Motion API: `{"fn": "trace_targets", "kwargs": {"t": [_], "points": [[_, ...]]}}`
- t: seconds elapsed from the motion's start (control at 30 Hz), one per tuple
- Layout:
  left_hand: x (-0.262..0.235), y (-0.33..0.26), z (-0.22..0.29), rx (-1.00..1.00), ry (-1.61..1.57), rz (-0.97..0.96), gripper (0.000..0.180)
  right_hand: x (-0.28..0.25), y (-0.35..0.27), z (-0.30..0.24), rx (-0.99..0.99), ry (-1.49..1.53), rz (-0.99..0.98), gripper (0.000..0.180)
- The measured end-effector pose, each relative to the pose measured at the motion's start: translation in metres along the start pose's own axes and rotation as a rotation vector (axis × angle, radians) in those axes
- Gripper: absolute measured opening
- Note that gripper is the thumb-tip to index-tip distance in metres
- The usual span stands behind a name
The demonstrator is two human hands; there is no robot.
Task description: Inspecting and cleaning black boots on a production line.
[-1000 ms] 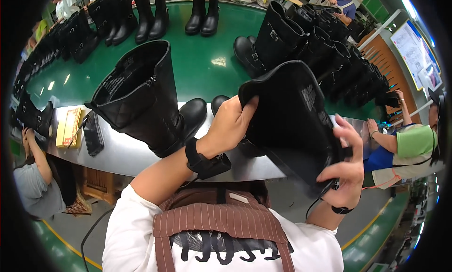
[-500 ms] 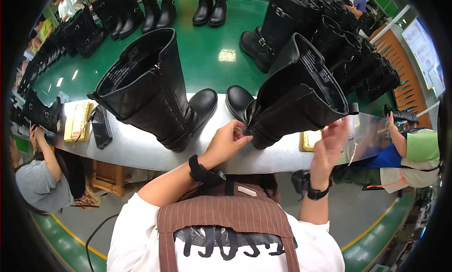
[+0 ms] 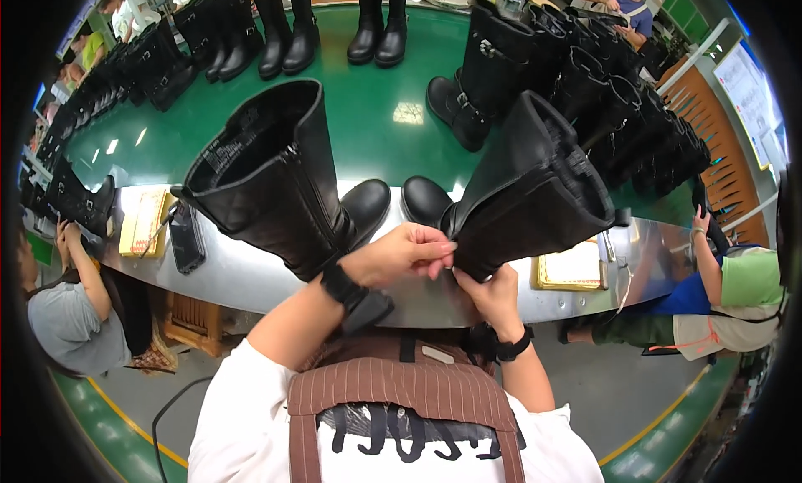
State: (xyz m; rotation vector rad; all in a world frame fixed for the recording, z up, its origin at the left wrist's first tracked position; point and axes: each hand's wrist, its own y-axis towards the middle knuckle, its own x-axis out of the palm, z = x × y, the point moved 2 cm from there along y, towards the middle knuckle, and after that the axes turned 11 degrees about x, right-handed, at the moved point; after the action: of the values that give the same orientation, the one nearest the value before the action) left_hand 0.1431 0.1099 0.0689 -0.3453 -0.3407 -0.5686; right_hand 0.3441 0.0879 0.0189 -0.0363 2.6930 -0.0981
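Saw nearest to the body a brown striped apron (image 3: 401, 391) over a white shirt (image 3: 251, 416). Found beyond it both hands, close together at the low part of one black boot (image 3: 522, 220). Saw the right hand (image 3: 494, 295) set against the near side of the ankle, partly closed around it, with most fingers hidden from view. Saw the left hand (image 3: 399, 256) with thumb and fingertips drawn together in a pinch, just beside the same ankle; could not tell any small thing between them, nor real contact with the leather.

Found the boot directly ahead of the right hand, and ahead and to the right of the left one. Noted its long axis rising from the ankle, close to the hands, to the open top, leaning rightward in this view, with the toe pointing away and slightly left. Judged the right hand to be the nearer one.

Saw on the metal edge (image 3: 401, 307) of the table a second boot (image 3: 280, 195) to the left, a phone (image 3: 185, 242), a yellow pad (image 3: 140, 224) beside it, and another yellow pad (image 3: 571, 270) to the right. Saw farther off the green tabletop (image 3: 359, 132), with a buckled boot (image 3: 499, 65) standing before crowded dark boots (image 3: 597, 107).
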Motion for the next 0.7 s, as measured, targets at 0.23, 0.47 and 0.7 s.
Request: {"fn": "trace_targets", "kwargs": {"t": [0.23, 0.47, 0.7], "points": [[0.05, -0.044, 0.106, 0.452, 0.105, -0.019, 0.024, 0.003, -0.004, -0.011, -0.144, -0.056, 0.03, 0.045], [0.002, -0.102, 0.041, 0.245, 0.842, -0.047, 0.037, -0.012, 0.011, -0.013, -0.091, 0.141, -0.276, 0.056], [-0.07, -0.174, 0.01, 0.073, 1.319, 0.778, 0.057, -0.01, 0.025, -0.021, 0.005, 0.051, -0.39, 0.062]]}}
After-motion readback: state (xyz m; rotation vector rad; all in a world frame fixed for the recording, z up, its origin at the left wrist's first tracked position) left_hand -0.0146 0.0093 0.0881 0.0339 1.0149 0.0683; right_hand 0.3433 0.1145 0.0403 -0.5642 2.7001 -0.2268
